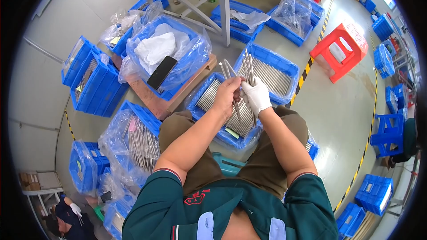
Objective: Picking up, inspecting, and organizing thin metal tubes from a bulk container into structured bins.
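A bare left hand (228,92) and white-gloved right hand (258,97) grasp slender silver metal rods (249,69) near the far edge of a blue plastic crate (243,142).

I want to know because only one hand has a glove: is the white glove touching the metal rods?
Touching. The head view shows the gloved right hand closed around some metal rods, which stick out above it.
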`<state>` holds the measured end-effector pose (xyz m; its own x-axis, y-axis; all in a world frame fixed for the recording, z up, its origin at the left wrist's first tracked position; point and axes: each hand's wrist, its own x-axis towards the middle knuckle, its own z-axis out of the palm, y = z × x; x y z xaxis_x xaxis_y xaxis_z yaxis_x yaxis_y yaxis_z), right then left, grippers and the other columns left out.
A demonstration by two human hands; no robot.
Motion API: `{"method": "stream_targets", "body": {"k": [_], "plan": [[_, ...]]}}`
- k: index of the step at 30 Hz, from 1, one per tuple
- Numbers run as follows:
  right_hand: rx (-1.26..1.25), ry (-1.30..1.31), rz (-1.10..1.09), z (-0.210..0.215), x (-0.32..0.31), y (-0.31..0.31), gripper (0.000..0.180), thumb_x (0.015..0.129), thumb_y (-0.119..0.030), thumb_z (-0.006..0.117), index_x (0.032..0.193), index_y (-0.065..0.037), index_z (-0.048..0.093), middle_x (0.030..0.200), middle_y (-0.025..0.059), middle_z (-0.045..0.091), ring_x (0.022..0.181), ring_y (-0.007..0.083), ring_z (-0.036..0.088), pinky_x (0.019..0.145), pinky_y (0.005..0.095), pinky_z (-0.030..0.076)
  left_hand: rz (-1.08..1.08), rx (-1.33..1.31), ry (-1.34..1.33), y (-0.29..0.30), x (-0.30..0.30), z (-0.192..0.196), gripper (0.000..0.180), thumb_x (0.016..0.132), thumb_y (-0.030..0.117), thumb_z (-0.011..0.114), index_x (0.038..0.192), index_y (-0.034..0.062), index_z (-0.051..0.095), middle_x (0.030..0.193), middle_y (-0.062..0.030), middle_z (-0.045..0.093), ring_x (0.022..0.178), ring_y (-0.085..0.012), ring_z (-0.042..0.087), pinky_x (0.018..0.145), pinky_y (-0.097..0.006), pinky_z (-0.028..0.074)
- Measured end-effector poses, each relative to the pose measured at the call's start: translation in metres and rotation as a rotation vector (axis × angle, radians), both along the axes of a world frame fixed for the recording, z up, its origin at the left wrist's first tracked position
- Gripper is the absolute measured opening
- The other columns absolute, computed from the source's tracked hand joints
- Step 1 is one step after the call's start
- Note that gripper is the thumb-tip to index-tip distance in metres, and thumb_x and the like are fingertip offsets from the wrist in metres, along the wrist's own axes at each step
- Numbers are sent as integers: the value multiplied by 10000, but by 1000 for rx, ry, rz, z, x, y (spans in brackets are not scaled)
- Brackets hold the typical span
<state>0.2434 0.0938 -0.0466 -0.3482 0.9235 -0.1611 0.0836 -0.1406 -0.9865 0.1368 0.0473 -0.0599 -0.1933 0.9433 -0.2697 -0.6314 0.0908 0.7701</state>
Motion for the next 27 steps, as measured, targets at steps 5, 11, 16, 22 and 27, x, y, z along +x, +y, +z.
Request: {"method": "stream_targets", "body": {"k": [5,11,16,22,27], "plan": [[-230,195,31,18,-5,-11,100,869,-157,551,845,-62,531,594,18,512,426,82,451,356,219,346,133,-18,150,-2,4,11,196,932,262,503,900,90,591,675,43,498,548,-48,442,475,-197,342],[-460,321,69,24,4,-5,98,876,-181,560,884,-90,523,653,12,539,465,72,470,371,199,349,56,31,-1,-3,8,20,206,935,252,486,892,78,588,621,24,487,480,-76,456,439,-218,394],[-567,327,238,15,-1,2,158,902,-185,517,944,-36,543,739,75,611,572,166,597,478,284,499,215,-15,21,8,-11,-9,199,910,210,504,844,37,576,720,-40,540,618,-125,518,553,-269,428],[-551,246,262,14,10,1,127,881,-158,527,913,-36,540,707,62,593,519,139,551,424,261,443,157,-132,-68,8,-13,-14,214,922,213,491,827,38,572,656,9,444,518,-82,396,458,-258,364],[-456,215,203,19,13,0,106,852,-162,551,806,-75,509,617,15,518,408,71,429,330,223,309,-16,-48,-189,1,-12,-2,202,906,242,530,964,65,608,645,48,401,524,-65,360,453,-215,303]]}}
